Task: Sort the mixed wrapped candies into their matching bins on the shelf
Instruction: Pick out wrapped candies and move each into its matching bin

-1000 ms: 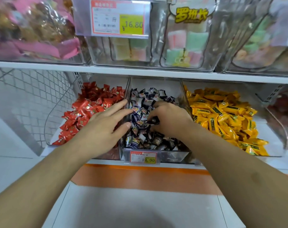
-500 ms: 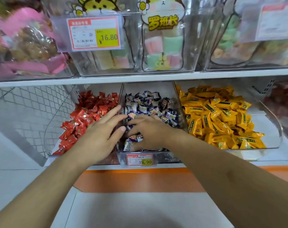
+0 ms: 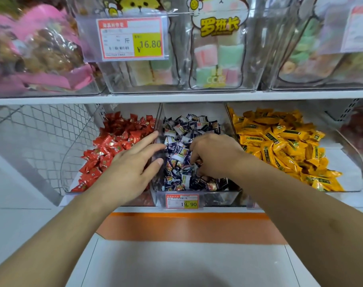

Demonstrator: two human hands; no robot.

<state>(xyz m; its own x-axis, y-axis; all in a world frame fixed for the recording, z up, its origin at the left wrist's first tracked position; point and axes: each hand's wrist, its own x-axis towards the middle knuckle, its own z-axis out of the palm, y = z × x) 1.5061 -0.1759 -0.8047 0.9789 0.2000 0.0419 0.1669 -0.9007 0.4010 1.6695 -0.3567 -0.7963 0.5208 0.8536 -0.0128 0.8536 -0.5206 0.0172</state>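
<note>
1. Right hand point(image 3: 212, 155): palm down in the middle clear plastic bin point(image 3: 199, 195), fingers curled down into the heap of dark blue and white wrapped candies point(image 3: 182, 129). Fingertips are buried among the wrappers, so I cannot tell whether they pinch one piece or just rake the pile.
2. Left hand point(image 3: 127, 171): just left of the right hand, flat, fingers straight and slightly spread, holding nothing. It lies over the clear divider wall between the middle bin and the bin on its left; index and middle fingertips reach the edge of the blue-white heap, thumb points toward the right hand.
3. Under the left palm and further left: clear bin of red foil-wrapped candies point(image 3: 114, 139), piled toward the back.
4. Right of the right forearm: clear bin of yellow-orange wrapped candies point(image 3: 280, 141), heaped high, touching neither hand.
5. Front of the middle bin, below both wrists: orange-framed price tag reading 19.90 point(image 3: 182, 201).
6. Left of the red bin: white wire mesh panel point(image 3: 43, 131).
7. Above the hands: white shelf board point(image 3: 176, 95) carrying clear tubs of pastel pink and green marshmallow packs point(image 3: 217, 59), with a 16.80 price label point(image 3: 131, 39) on one; pink bagged snacks point(image 3: 35, 50) sit to the left.
8. Below the wrists: orange strip point(image 3: 186, 226) along the shelf base, then white surface point(image 3: 186, 264).
</note>
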